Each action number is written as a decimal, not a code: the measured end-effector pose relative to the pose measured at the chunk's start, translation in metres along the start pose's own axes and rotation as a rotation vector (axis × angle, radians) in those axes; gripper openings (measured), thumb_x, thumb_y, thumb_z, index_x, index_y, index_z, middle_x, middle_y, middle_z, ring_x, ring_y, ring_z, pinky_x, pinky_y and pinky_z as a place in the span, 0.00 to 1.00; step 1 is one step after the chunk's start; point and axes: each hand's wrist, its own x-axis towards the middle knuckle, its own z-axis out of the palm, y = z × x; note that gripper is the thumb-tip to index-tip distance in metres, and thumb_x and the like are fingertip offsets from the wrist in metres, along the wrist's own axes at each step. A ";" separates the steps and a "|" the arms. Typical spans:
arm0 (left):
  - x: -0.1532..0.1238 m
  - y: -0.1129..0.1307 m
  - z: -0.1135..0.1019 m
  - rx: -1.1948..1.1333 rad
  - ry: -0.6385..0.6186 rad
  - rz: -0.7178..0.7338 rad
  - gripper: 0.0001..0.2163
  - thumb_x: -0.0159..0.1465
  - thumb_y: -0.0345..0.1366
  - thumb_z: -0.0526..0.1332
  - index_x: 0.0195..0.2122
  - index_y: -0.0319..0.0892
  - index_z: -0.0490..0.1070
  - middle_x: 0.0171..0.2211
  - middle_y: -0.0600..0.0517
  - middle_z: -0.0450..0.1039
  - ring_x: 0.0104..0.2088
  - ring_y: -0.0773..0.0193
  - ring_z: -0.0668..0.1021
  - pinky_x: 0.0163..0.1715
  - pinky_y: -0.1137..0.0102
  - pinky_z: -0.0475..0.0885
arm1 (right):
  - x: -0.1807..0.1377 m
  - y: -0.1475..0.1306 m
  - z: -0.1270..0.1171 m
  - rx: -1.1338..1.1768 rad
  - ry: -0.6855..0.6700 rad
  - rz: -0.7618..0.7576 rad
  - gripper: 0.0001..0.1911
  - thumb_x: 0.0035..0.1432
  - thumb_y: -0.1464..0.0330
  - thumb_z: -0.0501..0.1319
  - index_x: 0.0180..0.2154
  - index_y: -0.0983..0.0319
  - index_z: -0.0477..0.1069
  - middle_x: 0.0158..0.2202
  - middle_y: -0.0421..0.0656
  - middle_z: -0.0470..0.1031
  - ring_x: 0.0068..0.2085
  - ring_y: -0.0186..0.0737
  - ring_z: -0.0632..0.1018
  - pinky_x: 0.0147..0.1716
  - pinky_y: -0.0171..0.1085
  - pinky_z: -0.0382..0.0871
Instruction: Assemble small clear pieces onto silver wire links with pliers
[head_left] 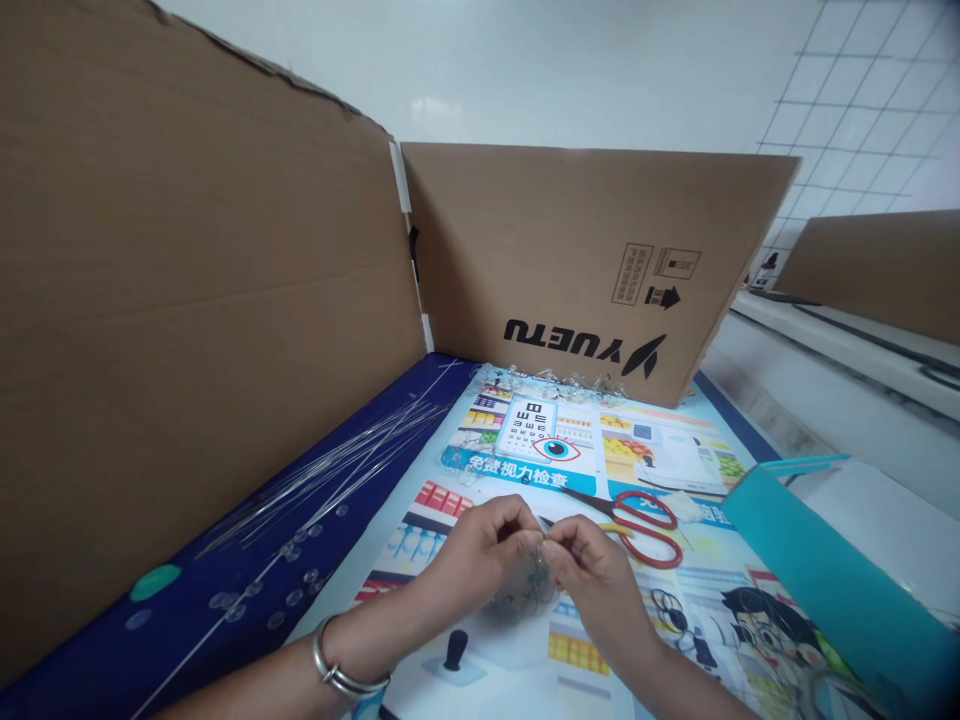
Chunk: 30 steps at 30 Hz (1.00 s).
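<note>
My left hand (484, 545) and my right hand (592, 565) meet over the printed table mat (675, 450), fingertips pinched together on a small clear beaded piece (529, 590) that hangs between and below them. What exactly the fingertips grip is too small to tell. A silver bangle (341, 672) circles my left wrist. Red-handled scissors (637, 525) lie just beyond my right hand. A small black knob (455, 650) stands on the mat near my left forearm.
Thin wires (337, 470) and several clear beads (289, 575) lie on the dark blue strip at left. Cardboard walls (585, 260) stand at left and back, with clear bits along the back one's base. A teal box (825, 570) sits at right.
</note>
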 end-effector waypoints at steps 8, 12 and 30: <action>0.000 0.000 0.000 0.049 -0.007 0.029 0.05 0.57 0.31 0.56 0.25 0.39 0.67 0.23 0.55 0.67 0.26 0.68 0.68 0.27 0.75 0.61 | -0.001 -0.001 0.000 -0.044 0.011 -0.005 0.08 0.54 0.64 0.57 0.27 0.61 0.63 0.21 0.35 0.62 0.24 0.31 0.64 0.23 0.32 0.58; -0.001 0.001 -0.001 0.088 -0.013 0.058 0.05 0.57 0.30 0.56 0.25 0.39 0.68 0.24 0.55 0.67 0.27 0.68 0.68 0.28 0.75 0.61 | 0.000 0.001 -0.003 -0.070 0.000 -0.032 0.08 0.54 0.65 0.57 0.26 0.61 0.63 0.20 0.35 0.62 0.23 0.31 0.64 0.23 0.32 0.57; 0.002 -0.005 -0.003 0.088 -0.075 0.062 0.03 0.56 0.29 0.55 0.28 0.39 0.68 0.24 0.56 0.67 0.26 0.69 0.68 0.26 0.76 0.61 | 0.002 0.002 -0.006 -0.008 -0.065 -0.041 0.07 0.56 0.64 0.56 0.30 0.61 0.63 0.23 0.35 0.61 0.24 0.30 0.63 0.23 0.31 0.56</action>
